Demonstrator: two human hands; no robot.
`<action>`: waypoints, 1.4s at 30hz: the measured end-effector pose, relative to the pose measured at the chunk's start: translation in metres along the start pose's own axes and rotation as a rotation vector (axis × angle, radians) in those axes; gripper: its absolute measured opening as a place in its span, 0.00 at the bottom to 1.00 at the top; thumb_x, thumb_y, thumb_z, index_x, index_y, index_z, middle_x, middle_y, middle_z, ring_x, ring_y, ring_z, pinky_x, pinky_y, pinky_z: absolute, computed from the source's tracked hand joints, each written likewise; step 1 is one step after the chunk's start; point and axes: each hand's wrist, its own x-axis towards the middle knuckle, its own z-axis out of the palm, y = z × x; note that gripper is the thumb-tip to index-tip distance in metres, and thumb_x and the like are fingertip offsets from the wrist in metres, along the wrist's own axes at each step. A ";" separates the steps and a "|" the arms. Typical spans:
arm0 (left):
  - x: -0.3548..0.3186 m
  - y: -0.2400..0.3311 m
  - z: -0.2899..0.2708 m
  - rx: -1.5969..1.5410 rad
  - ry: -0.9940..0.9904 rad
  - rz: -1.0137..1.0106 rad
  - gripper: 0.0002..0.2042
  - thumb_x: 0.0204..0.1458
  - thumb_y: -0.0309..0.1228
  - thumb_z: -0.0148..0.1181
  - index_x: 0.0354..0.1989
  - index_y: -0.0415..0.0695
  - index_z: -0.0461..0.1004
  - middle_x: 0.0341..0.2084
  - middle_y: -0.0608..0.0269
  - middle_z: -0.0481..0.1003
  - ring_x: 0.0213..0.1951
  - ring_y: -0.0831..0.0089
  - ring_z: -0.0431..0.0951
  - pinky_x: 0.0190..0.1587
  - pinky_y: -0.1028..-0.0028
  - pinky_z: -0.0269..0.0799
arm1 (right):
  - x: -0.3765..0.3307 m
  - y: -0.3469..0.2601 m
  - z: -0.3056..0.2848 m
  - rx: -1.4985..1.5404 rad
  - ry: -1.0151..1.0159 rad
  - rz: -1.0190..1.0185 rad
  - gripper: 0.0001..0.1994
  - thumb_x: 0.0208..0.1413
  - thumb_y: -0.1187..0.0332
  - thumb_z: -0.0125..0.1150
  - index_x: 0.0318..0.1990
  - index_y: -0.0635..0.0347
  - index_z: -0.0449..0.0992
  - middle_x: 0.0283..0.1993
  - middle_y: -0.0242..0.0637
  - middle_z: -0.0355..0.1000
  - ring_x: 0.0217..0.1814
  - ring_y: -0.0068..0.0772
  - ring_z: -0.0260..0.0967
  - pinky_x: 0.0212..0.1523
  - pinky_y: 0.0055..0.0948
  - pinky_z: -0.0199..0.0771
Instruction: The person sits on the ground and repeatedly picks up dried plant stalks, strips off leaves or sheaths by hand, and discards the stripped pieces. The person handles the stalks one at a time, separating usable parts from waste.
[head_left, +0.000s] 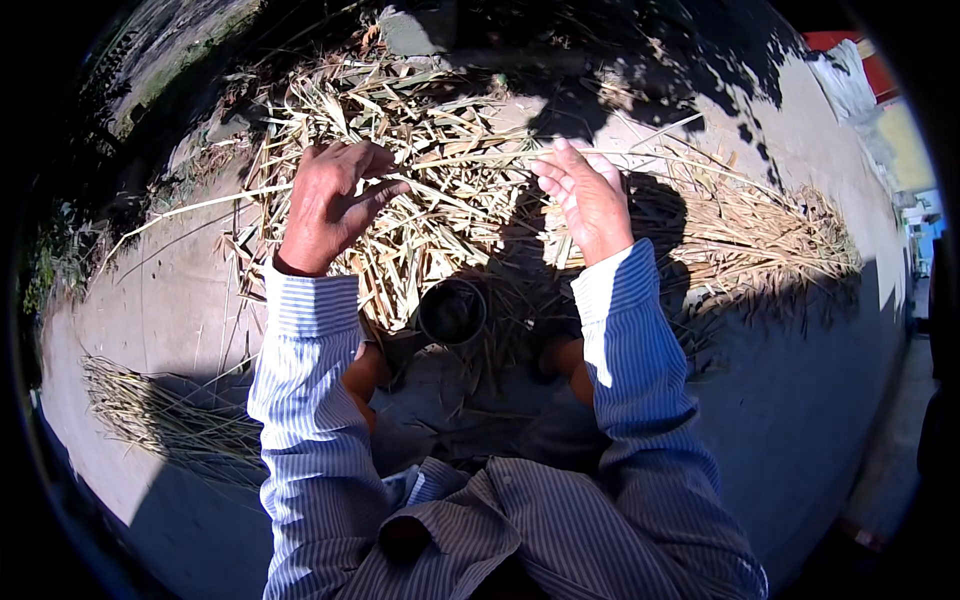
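My left hand (pixel 330 205) hovers over a heap of dry straw-coloured stalks and leaves (pixel 440 190); its fingers are curled and pinch a thin pale stalk (pixel 200 205) that runs off to the left. My right hand (pixel 585 200) is raised on edge above the same heap, with its fingers apart and nothing in them. Both arms wear blue-and-white striped sleeves. A dark round cup (pixel 452 312) stands on the ground between my forearms, in shadow.
The stalk heap spreads right to a longer bundle (pixel 770 235). Another small bundle of thin stalks (pixel 165 415) lies at lower left. The ground is bare concrete (pixel 150 290), with my shadow over its lower right. Grass and rubble edge the upper left.
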 end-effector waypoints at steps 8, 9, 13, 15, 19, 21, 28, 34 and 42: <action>0.005 0.023 0.073 -0.034 0.145 0.172 0.08 0.43 0.29 0.64 0.32 0.44 0.74 0.25 0.64 0.74 0.30 0.65 0.73 0.32 0.67 0.59 | -0.019 0.016 0.023 -0.117 -0.105 -0.098 0.21 0.53 0.59 0.65 0.40 0.72 0.69 0.35 0.46 0.74 0.35 0.35 0.76 0.36 0.26 0.76; 0.005 0.021 0.074 -0.044 0.144 0.183 0.08 0.43 0.28 0.64 0.32 0.44 0.75 0.26 0.64 0.74 0.30 0.66 0.73 0.31 0.67 0.59 | -0.017 0.017 0.022 -0.129 -0.095 -0.110 0.21 0.53 0.59 0.65 0.40 0.72 0.69 0.35 0.46 0.74 0.34 0.35 0.76 0.35 0.25 0.76; 0.009 0.029 0.075 -0.364 0.272 -0.042 0.07 0.43 0.31 0.68 0.29 0.42 0.79 0.21 0.64 0.76 0.26 0.68 0.73 0.36 0.70 0.63 | -0.015 0.015 0.016 -0.151 -0.088 -0.098 0.20 0.54 0.60 0.64 0.40 0.73 0.69 0.34 0.46 0.74 0.33 0.34 0.76 0.34 0.24 0.76; 0.010 0.030 0.064 -0.858 0.313 -0.412 0.05 0.50 0.26 0.65 0.30 0.38 0.78 0.26 0.65 0.78 0.28 0.79 0.74 0.35 0.80 0.68 | -0.013 0.014 0.010 -0.144 -0.058 -0.118 0.19 0.55 0.61 0.63 0.40 0.73 0.69 0.34 0.46 0.74 0.33 0.34 0.76 0.34 0.23 0.76; 0.007 -0.039 0.017 -1.048 0.656 -0.520 0.06 0.55 0.28 0.60 0.37 0.39 0.74 0.28 0.65 0.78 0.28 0.84 0.72 0.31 0.85 0.65 | -0.007 -0.002 0.001 -0.194 -0.016 -0.183 0.17 0.55 0.62 0.63 0.40 0.71 0.71 0.34 0.46 0.75 0.33 0.33 0.76 0.34 0.23 0.76; -0.005 -0.068 0.014 -0.816 0.684 -0.317 0.07 0.55 0.29 0.60 0.36 0.38 0.74 0.28 0.63 0.78 0.28 0.77 0.72 0.33 0.79 0.67 | -0.007 0.000 0.001 -0.199 -0.026 -0.174 0.17 0.55 0.62 0.63 0.41 0.71 0.70 0.34 0.46 0.75 0.34 0.33 0.76 0.34 0.23 0.76; 0.003 -0.014 0.051 -0.232 -0.031 -0.029 0.19 0.47 0.44 0.64 0.37 0.38 0.77 0.31 0.57 0.79 0.38 0.59 0.76 0.43 0.65 0.70 | -0.007 0.005 0.005 -0.213 -0.041 -0.166 0.17 0.55 0.62 0.63 0.41 0.70 0.70 0.34 0.45 0.75 0.34 0.33 0.76 0.34 0.23 0.76; -0.001 -0.023 0.075 -0.721 -0.023 -0.306 0.09 0.48 0.29 0.66 0.34 0.37 0.77 0.27 0.63 0.79 0.30 0.74 0.77 0.35 0.75 0.72 | -0.004 0.010 0.004 -0.200 -0.088 -0.162 0.17 0.55 0.63 0.63 0.41 0.69 0.70 0.34 0.45 0.75 0.33 0.32 0.76 0.34 0.23 0.75; -0.004 -0.026 0.066 -1.149 0.230 -0.616 0.07 0.47 0.22 0.66 0.34 0.38 0.77 0.27 0.63 0.79 0.30 0.81 0.76 0.36 0.82 0.72 | -0.012 0.008 0.019 -0.160 -0.141 -0.154 0.16 0.56 0.63 0.62 0.41 0.69 0.70 0.33 0.44 0.75 0.33 0.30 0.75 0.35 0.23 0.75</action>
